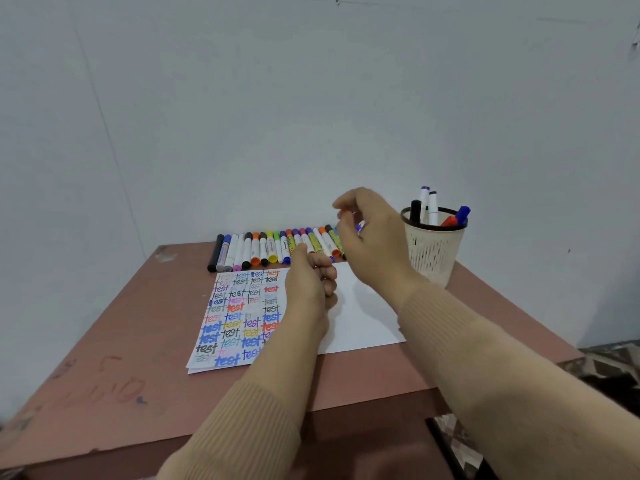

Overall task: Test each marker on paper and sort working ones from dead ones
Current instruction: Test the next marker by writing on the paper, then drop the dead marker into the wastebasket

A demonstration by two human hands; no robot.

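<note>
my right hand (372, 237) hangs above the far right corner of the paper (363, 313), fingers curled round a blue marker (360, 226) — only a sliver of its blue end shows past my palm. my left hand (311, 285) is over the middle of the paper, near its far edge, fingers curled in; whether it holds a cap or nothing i cannot tell.

the left half of the paper is filled with the word "test" in many colours, and the right half is bare. a row of markers (273, 249) lies along the paper's far edge. a mesh cup (431, 251) with a few more stands beyond its far right corner, all on the brown surface (138, 323).

i judge i'm between markers — this blue one is either about to be tried or about to be sorted. if it's untested, the next move calls for baring the tip and bringing it down onto the bare half of the paper. a clear line or a faint one then decides where it goes.
</note>
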